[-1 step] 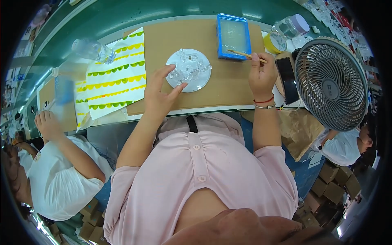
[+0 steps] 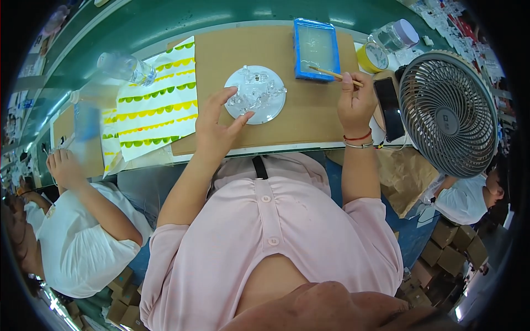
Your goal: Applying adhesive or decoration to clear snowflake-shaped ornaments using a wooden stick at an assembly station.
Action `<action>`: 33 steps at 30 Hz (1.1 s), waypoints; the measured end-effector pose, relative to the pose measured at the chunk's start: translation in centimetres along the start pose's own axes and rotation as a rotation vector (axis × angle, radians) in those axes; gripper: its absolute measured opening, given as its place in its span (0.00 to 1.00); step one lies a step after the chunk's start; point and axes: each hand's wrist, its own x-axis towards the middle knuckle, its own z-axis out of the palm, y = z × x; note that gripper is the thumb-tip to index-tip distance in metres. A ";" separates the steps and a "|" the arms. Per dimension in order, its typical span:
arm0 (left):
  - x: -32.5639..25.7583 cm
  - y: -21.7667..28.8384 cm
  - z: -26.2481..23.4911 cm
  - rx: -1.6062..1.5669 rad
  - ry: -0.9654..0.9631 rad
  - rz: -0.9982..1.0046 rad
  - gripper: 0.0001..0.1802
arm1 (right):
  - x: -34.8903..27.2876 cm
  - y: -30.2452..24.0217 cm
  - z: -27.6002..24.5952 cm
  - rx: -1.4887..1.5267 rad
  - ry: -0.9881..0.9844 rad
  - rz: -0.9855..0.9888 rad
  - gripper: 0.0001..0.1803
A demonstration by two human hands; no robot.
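Note:
On the brown cardboard sits a round white plate (image 2: 268,115) with several small clear plastic pieces (image 2: 254,94) on it. My left hand (image 2: 216,122) is at the plate's left side, thumb and fingers spread apart over its rim; whether the fingertips touch a piece is hard to tell. My right hand (image 2: 356,105) is closed on a slim wooden stick (image 2: 334,74), held between thumb and fingers. The stick's far tip points left over the front edge of a blue-rimmed shallow tray (image 2: 298,52), which has a pale, translucent bottom.
Left of the plate lies white paper (image 2: 157,107) with yellow and green scallops, and a clear bottle (image 2: 127,69). To the right are a tape roll (image 2: 372,58), a lidded jar (image 2: 393,36), a phone (image 2: 388,107) and a fan (image 2: 447,118). A co-worker's hand (image 2: 66,168) is at far left.

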 end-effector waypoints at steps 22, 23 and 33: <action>0.2 0.4 -1.9 -0.006 -0.109 -0.026 0.35 | -4.7 -4.0 0.3 0.235 -0.217 -0.164 0.04; 0.1 0.3 -2.1 -0.024 -0.145 -0.090 0.32 | -4.9 -4.1 0.3 0.239 -0.233 -0.157 0.04; 0.4 0.0 -2.4 -0.030 -0.113 -0.212 0.19 | -4.3 -4.9 1.1 0.235 -0.249 -0.140 0.02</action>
